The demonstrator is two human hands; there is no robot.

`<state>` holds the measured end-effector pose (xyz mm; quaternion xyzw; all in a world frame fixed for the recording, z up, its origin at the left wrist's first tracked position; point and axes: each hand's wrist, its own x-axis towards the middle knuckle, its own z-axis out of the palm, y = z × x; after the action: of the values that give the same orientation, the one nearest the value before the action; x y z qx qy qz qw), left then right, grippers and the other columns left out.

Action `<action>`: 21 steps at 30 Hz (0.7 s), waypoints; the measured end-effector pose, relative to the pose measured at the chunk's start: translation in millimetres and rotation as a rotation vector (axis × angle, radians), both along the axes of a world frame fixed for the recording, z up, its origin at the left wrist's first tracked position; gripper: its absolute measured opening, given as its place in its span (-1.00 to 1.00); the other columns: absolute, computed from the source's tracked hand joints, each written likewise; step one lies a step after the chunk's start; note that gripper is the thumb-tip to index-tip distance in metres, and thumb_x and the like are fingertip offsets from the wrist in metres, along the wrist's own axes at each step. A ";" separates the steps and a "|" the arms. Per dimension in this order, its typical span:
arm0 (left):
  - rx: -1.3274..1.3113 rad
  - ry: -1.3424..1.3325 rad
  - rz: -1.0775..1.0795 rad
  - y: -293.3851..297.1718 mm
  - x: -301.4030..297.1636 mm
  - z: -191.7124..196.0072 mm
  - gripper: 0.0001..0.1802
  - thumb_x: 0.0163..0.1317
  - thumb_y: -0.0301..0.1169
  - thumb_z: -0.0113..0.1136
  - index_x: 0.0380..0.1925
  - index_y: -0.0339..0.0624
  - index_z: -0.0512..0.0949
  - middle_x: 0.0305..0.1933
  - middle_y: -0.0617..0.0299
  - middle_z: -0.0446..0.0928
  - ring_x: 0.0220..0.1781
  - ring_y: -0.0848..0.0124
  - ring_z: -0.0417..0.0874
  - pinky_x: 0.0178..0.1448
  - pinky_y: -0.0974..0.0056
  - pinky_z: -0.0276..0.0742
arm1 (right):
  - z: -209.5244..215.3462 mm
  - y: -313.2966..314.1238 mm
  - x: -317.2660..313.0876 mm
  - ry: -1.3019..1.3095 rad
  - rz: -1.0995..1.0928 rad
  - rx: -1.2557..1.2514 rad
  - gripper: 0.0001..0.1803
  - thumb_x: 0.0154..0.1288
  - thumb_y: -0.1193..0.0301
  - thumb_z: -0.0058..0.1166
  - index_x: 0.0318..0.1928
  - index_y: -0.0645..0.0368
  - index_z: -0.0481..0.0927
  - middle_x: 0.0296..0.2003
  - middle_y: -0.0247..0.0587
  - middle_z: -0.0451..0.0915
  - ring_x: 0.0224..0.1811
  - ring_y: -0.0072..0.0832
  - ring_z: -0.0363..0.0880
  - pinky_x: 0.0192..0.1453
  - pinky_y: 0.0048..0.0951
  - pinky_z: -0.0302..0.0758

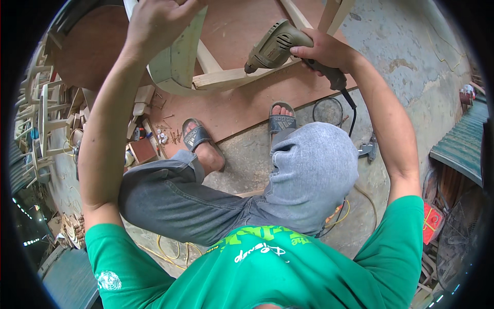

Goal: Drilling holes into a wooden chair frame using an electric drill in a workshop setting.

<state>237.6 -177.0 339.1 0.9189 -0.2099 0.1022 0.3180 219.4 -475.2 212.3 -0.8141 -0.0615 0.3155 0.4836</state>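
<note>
drill: my right hand (323,50) wraps the pistol grip of the electric drill (275,45), fingers shut round it; body runs up-right to down-left, nose aimed at the wood rail (226,78).
rail: pale slat of the wooden frame (177,62), lies roughly L-R, just under the drill tip; tip at or touching it, can't tell which.
left hand: my left hand (157,23) is up top, closed over the frame's curved piece, steadying it. Farther from the drill than the right.
cord: black cord (329,110) drops from the grip to the floor, clear of the nose.
below: brown board (242,110) under the frame, my sandalled feet (282,121) at its edge, loose screws (167,126) to the left.
in the way: nothing btw tip & rail.
</note>
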 end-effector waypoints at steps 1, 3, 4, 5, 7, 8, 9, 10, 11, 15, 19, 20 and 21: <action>-0.017 0.020 -0.005 1.6 -0.1 -1.3 -0.57 0.25 -0.10 0.36 -0.08 -0.20 0.58 -0.36 0.16 0.64 -0.28 0.42 0.64 -0.17 0.25 0.55 | 0.8 1.3 -0.1 0.008 0.010 -0.018 -0.70 0.43 0.26 0.15 -0.06 0.20 0.42 -0.50 -0.34 0.48 -0.61 -0.62 0.45 -0.56 -0.52 0.49; -0.042 0.028 -0.009 2.4 3.7 -0.9 -0.57 0.24 -0.11 0.37 -0.07 -0.20 0.58 -0.36 0.14 0.65 -0.28 0.41 0.65 -0.17 0.24 0.56 | 3.1 0.2 -1.0 0.013 -0.003 -0.025 -0.69 0.45 0.27 0.14 0.00 0.21 0.43 -0.49 -0.33 0.49 -0.60 -0.62 0.46 -0.56 -0.54 0.50; -0.033 0.025 -0.032 2.7 6.0 -0.6 -0.57 0.24 -0.11 0.37 -0.07 -0.20 0.58 -0.35 0.13 0.65 -0.27 0.41 0.66 -0.17 0.24 0.56 | 4.5 -1.1 -0.6 0.032 -0.017 -0.027 -0.67 0.46 0.27 0.13 0.05 0.21 0.44 -0.48 -0.33 0.49 -0.58 -0.62 0.48 -0.57 -0.55 0.51; -0.019 0.028 -0.051 3.4 5.3 0.3 -0.57 0.24 -0.11 0.37 -0.07 -0.20 0.59 -0.35 0.12 0.66 -0.27 0.40 0.67 -0.17 0.23 0.57 | 5.0 -1.7 -0.8 0.030 -0.010 -0.027 -0.67 0.46 0.27 0.13 0.05 0.21 0.44 -0.48 -0.33 0.49 -0.58 -0.62 0.48 -0.57 -0.55 0.51; -0.008 0.029 -0.028 2.6 4.5 1.7 -0.56 0.24 -0.11 0.38 -0.07 -0.21 0.58 -0.34 0.12 0.66 -0.27 0.39 0.67 -0.17 0.22 0.58 | 3.8 -4.5 -0.8 0.048 -0.052 0.034 -0.68 0.46 0.30 0.13 0.06 0.23 0.44 -0.46 -0.30 0.50 -0.57 -0.60 0.49 -0.56 -0.52 0.53; -0.010 0.029 -0.026 2.3 4.9 1.9 -0.56 0.24 -0.11 0.38 -0.06 -0.21 0.58 -0.34 0.11 0.66 -0.27 0.39 0.67 -0.17 0.22 0.58 | 6.7 -3.3 -1.5 0.048 -0.045 0.035 -0.68 0.46 0.30 0.13 0.06 0.23 0.44 -0.46 -0.30 0.50 -0.57 -0.60 0.49 -0.56 -0.52 0.53; -0.012 0.030 -0.024 1.7 5.5 1.2 -0.56 0.23 -0.12 0.38 -0.06 -0.21 0.58 -0.34 0.11 0.67 -0.27 0.39 0.67 -0.17 0.23 0.58 | 10.0 -3.9 -3.9 0.037 -0.073 0.043 -0.68 0.45 0.30 0.13 0.02 0.25 0.44 -0.46 -0.30 0.50 -0.58 -0.60 0.48 -0.56 -0.52 0.53; -0.011 0.033 -0.019 0.4 5.9 -0.1 -0.56 0.23 -0.12 0.38 -0.06 -0.21 0.58 -0.34 0.11 0.67 -0.27 0.39 0.67 -0.17 0.23 0.58 | 14.3 -4.7 -6.7 0.026 -0.102 0.051 -0.69 0.43 0.29 0.14 -0.02 0.26 0.44 -0.46 -0.30 0.50 -0.59 -0.60 0.47 -0.55 -0.51 0.52; -0.025 0.036 -0.017 0.7 5.8 -0.2 -0.56 0.23 -0.12 0.39 -0.07 -0.22 0.59 -0.34 0.11 0.66 -0.27 0.40 0.67 -0.17 0.23 0.58 | 19.1 -4.1 -7.6 0.027 -0.091 0.057 -0.69 0.43 0.29 0.14 -0.02 0.26 0.44 -0.46 -0.30 0.50 -0.59 -0.60 0.47 -0.55 -0.51 0.52; -0.030 0.025 -0.007 7.2 9.2 -6.3 -0.55 0.22 -0.12 0.40 -0.08 -0.23 0.59 -0.36 0.12 0.65 -0.28 0.42 0.67 -0.18 0.25 0.58 | 43.5 -6.8 -14.8 -0.108 -0.123 -0.033 -0.55 0.44 0.28 0.13 0.19 0.29 0.41 -0.38 -0.26 0.55 -0.53 -0.58 0.54 -0.53 -0.52 0.56; -0.036 0.012 -0.014 -0.9 3.5 1.4 -0.56 0.22 -0.12 0.40 -0.09 -0.23 0.60 -0.36 0.15 0.64 -0.30 0.45 0.64 -0.20 0.27 0.57 | 65.0 -37.4 -19.2 -0.157 -0.187 0.175 -0.41 0.45 0.24 0.14 0.35 0.27 0.33 -0.30 -0.24 0.59 -0.46 -0.55 0.61 -0.51 -0.53 0.59; -0.038 0.006 -0.030 -1.6 4.1 0.9 -0.56 0.22 -0.12 0.40 -0.09 -0.24 0.60 -0.36 0.18 0.63 -0.31 0.46 0.63 -0.21 0.29 0.56 | 67.9 -38.6 -21.8 -0.151 -0.186 0.179 -0.41 0.45 0.24 0.14 0.35 0.27 0.33 -0.30 -0.24 0.59 -0.46 -0.55 0.61 -0.51 -0.53 0.59; -0.039 0.000 -0.046 -2.1 4.3 0.2 -0.56 0.22 -0.13 0.40 -0.09 -0.24 0.61 -0.36 0.20 0.62 -0.31 0.47 0.62 -0.22 0.30 0.55 | 70.0 -39.1 -24.6 -0.140 -0.246 0.253 -0.39 0.46 0.23 0.14 0.36 0.27 0.32 -0.28 -0.22 0.60 -0.45 -0.54 0.63 -0.51 -0.54 0.59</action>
<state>241.9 -179.0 339.3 0.9075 -0.2287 0.0989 0.3381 194.8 -514.3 282.4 -0.7681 -0.0344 0.1864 0.6116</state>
